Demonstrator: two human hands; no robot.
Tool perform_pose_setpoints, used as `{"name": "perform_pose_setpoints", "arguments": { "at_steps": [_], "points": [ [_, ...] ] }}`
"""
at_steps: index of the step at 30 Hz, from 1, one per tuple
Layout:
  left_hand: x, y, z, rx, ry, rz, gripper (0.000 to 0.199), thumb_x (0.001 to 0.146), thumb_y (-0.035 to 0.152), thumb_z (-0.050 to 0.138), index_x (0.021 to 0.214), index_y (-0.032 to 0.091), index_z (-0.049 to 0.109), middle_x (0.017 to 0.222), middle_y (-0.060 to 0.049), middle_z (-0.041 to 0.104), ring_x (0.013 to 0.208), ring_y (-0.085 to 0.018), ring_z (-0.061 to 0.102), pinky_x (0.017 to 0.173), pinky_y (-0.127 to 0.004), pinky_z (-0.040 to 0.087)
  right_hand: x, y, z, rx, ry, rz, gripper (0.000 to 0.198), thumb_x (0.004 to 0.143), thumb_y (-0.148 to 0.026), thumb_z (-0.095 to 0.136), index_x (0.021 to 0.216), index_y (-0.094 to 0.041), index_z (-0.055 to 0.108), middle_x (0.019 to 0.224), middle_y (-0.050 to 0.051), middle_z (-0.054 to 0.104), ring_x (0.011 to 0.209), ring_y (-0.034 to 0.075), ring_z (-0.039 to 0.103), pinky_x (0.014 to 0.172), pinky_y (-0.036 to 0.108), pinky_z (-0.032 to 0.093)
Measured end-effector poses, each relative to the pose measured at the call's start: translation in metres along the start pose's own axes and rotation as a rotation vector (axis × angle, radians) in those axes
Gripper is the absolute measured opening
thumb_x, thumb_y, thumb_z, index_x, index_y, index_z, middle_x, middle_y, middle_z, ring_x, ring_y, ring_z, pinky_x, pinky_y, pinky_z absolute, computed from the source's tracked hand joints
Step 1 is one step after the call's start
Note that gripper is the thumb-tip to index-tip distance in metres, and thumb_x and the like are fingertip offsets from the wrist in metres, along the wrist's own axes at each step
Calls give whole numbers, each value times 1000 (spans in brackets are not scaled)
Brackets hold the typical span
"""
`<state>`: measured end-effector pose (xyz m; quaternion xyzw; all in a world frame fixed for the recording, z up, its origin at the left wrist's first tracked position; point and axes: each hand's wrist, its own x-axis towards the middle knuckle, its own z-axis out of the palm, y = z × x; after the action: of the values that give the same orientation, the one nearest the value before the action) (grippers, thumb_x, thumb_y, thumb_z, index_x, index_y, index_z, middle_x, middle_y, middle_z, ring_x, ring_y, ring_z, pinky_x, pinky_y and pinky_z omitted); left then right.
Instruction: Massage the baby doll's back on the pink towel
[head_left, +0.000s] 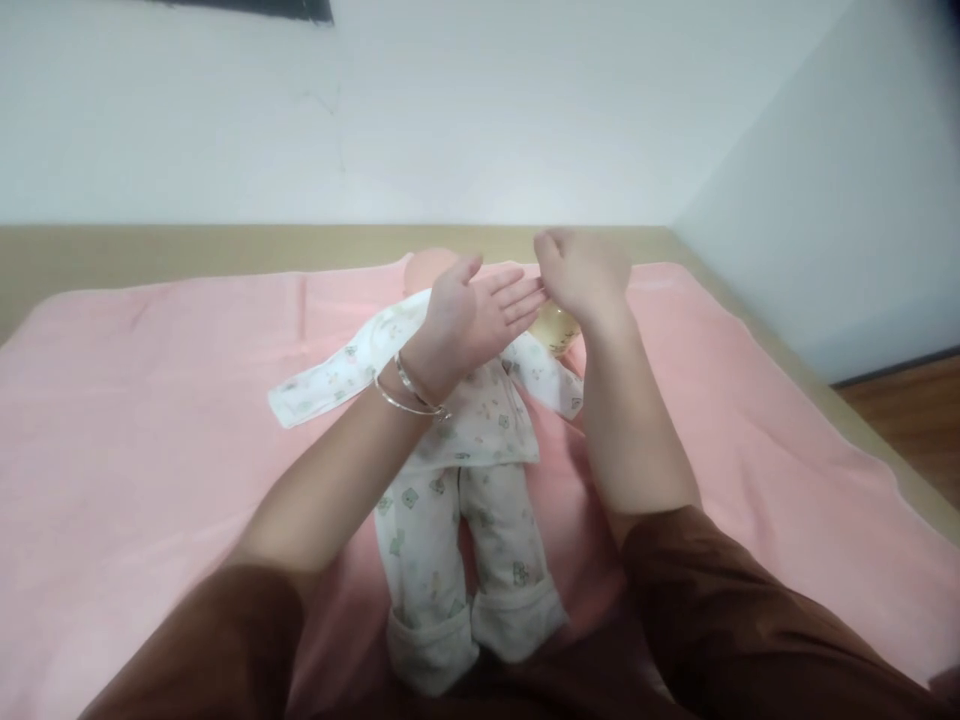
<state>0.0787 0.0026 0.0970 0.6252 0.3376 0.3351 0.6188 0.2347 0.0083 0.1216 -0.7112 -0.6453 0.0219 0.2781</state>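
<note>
A doll in a white patterned long-sleeved top (487, 420) and matching trousers (424, 540) with turned-up cuffs lies on a pink blanket (172, 400). Its head (431, 268) shows partly behind my left hand (484, 310). That hand is held palm up above the doll's chest, fingers stretched out. Close to its fingertips my right hand (589, 272) is curled closed and slightly blurred; what it holds, if anything, is hidden. Below the right hand a shiny yellowish see-through object (556, 330) is partly covered; its kind cannot be made out.
The pink blanket lies over a tan surface (225, 245) that shows along the back and right edges. Behind it rises a white wall (487, 120), meeting another wall (840, 220) at the right. Wooden floor (915, 420) shows at the far right. A dark-edged object (285, 8) is at the top left.
</note>
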Motion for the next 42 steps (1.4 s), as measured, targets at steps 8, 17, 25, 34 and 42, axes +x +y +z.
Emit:
{"name": "perform_pose_setpoints", "arguments": {
  "at_steps": [8,17,25,34,42],
  "points": [
    [-66,48,-18,-10,128,1,58,102,32,16,140,17,58,139,-13,68,141,-29,61,115,-53,58,5,-6,-3,-149,-40,92,25,92,-23,38,68,-22,44,82,11,66,93,29,66,93,45,50],
    [-142,109,-38,14,407,231,65,105,39,2,156,36,42,164,16,42,162,-25,29,122,-47,52,1,-6,-5,-142,-26,125,24,86,-19,36,75,-23,57,89,10,72,96,29,70,89,43,52],
    [-144,114,-37,155,509,137,70,100,41,-1,160,41,34,163,9,44,158,-38,26,102,-61,50,1,-2,-3,-70,-14,133,44,86,-24,42,116,-20,73,101,11,77,114,34,70,105,53,50],
    [-140,111,-18,68,455,170,68,103,26,-5,156,26,38,153,1,58,151,-30,48,113,-50,59,-1,1,-14,250,-38,150,48,87,-29,48,127,-19,72,87,8,78,96,28,75,97,45,57],
    [-135,104,-16,-298,176,109,67,107,30,-3,148,22,48,142,2,68,148,-24,49,115,-44,56,-18,-26,-32,183,174,37,48,91,-22,50,134,-10,68,129,16,74,132,32,66,120,52,47]
  ]
}}
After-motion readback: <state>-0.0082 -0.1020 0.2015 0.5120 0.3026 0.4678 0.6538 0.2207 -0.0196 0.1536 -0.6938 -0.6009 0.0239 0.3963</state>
